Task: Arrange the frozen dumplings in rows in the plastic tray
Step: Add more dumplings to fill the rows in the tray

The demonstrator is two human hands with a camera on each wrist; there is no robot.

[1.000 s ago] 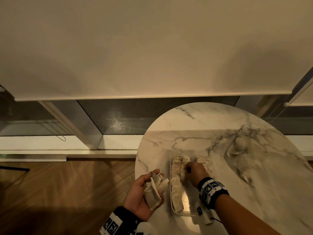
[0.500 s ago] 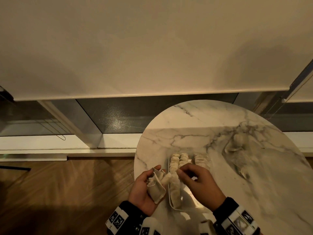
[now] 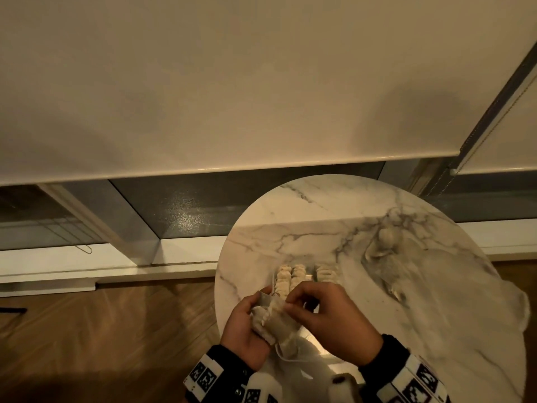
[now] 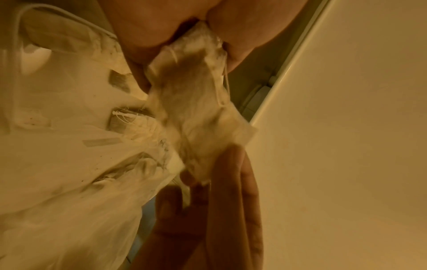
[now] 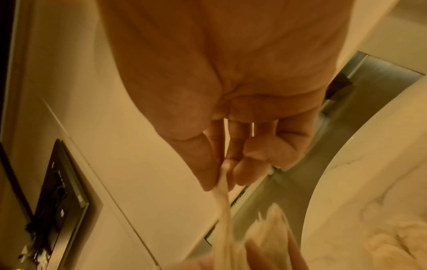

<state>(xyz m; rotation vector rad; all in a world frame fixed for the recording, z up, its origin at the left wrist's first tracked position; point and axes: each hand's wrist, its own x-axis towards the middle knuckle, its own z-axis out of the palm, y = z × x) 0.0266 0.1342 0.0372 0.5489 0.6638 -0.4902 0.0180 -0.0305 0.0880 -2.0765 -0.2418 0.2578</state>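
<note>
A clear plastic tray lies on the round marble table, with rows of pale dumplings standing in it. Just in front of it my left hand grips a crumpled pale bag from below. In the left wrist view the bag lies between the fingers. My right hand is over the tray's near half and pinches the bag's top edge. The right wrist view shows thumb and forefinger pinching a stretched strip of the bag. The bag's contents are hidden.
A pale crumpled shape lies on the table to the right of the tray. The table's left edge is close to my left hand, with wooden floor below. A window sill and a lowered blind stand behind.
My right hand has left the dumpling rows in the tray, come back toward me and taken hold of the bag's edge. My left hand has kept its hold on the bag.
</note>
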